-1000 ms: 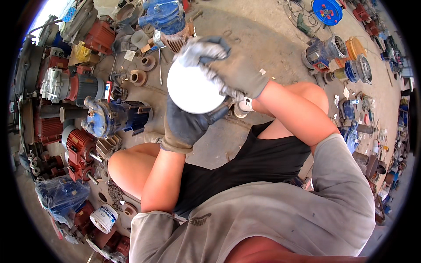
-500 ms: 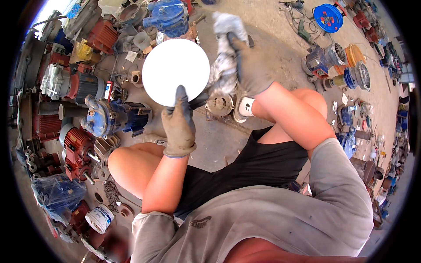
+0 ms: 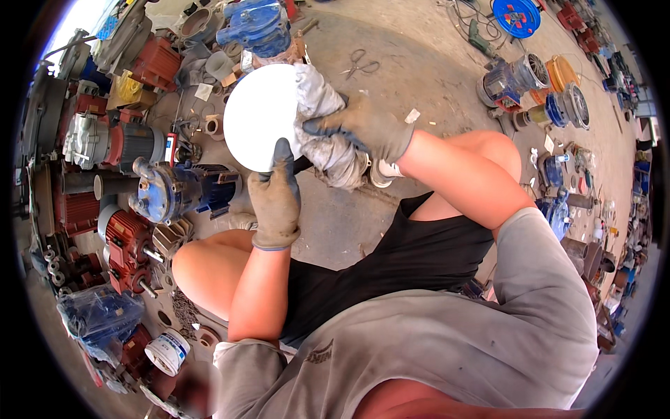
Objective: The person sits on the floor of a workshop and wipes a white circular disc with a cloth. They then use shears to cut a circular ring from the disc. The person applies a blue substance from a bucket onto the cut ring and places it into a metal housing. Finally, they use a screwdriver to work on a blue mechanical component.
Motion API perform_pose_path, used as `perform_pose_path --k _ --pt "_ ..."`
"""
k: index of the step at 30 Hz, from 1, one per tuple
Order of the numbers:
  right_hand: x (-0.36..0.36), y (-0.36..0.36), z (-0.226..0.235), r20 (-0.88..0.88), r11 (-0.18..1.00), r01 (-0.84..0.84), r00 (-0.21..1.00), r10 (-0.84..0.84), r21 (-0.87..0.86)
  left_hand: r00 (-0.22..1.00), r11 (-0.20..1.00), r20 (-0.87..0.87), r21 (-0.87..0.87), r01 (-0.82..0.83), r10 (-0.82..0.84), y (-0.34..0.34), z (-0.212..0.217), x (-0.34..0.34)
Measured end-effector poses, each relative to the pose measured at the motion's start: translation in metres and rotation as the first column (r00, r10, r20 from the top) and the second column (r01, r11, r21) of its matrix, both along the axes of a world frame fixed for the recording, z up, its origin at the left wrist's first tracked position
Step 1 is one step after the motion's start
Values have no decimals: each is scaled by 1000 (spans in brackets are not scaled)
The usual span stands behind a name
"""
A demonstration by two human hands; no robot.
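Note:
My left hand (image 3: 276,199), in a brown work glove with dark fingers, is closed on the lower edge of a round white disc (image 3: 258,115), its thumb lying across the face. The fingers behind the disc are hidden. From the right, my gloved right hand (image 3: 363,127) grips a crumpled grey-white rag (image 3: 317,94) and presses it against the disc's right edge. The rag hangs down below that hand in folds. What the disc is part of, if anything, cannot be made out.
A blue motor pump (image 3: 185,188) lies at the left, red motors (image 3: 125,237) nearer me. Behind the disc stands a blue pump casing (image 3: 255,28). Scissors (image 3: 359,64) lie on the floor ahead. More motors (image 3: 516,80) and a blue cable reel (image 3: 516,15) are at the right.
My right hand has brought the rag leftward onto the disc's right edge. The scissors have come into sight. My left hand and the disc have shifted slightly left.

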State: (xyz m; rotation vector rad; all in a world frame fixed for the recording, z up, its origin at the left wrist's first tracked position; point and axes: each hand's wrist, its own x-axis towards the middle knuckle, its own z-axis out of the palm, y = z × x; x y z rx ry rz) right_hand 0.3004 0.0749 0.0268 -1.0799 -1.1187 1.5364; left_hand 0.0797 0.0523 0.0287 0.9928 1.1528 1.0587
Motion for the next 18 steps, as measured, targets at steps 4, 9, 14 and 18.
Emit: perform_pose_path --k 4,9,14,18 --pt "23 19 -26 -140 997 62 989 -54 49 997 997 30 10 71 -71 6 10 -11" --pt "8 4 10 -345 990 99 930 -128 -101 994 995 -44 -8 96 -96 7 21 -17" --pt "-25 -29 12 -221 989 48 972 -79 -142 995 999 103 -53 3 3 -4 1 -8" --pt "8 -5 0 -67 998 -59 996 60 10 979 989 -143 19 146 -142 1 20 -11"
